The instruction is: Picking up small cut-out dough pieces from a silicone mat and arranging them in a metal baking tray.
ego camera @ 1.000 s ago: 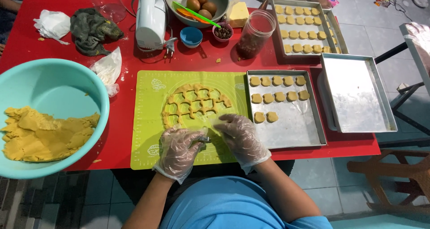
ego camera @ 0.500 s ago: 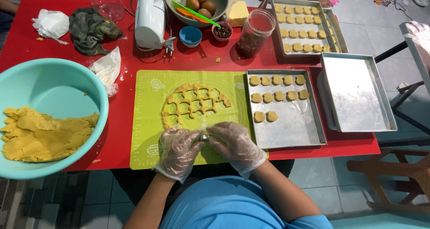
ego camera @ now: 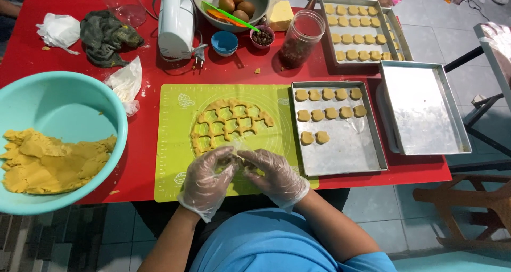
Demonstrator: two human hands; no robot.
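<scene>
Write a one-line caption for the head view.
Gloved left hand and right hand meet over a green mat beside cut-out dough.

Green mat (ego camera: 175,144), cut dough sheet (ego camera: 229,123); gloved left hand (ego camera: 208,179) and right hand (ego camera: 274,173) meeting over mat's near edge; red bench (ego camera: 159,72).

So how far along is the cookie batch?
Done: the far tray is full, and the near tray holds ten cut pieces. In hand: left hand and right hand work a small bit over the green mat. Left: the cut-out dough sheet, the dough in the bowl, an empty tray.
</scene>
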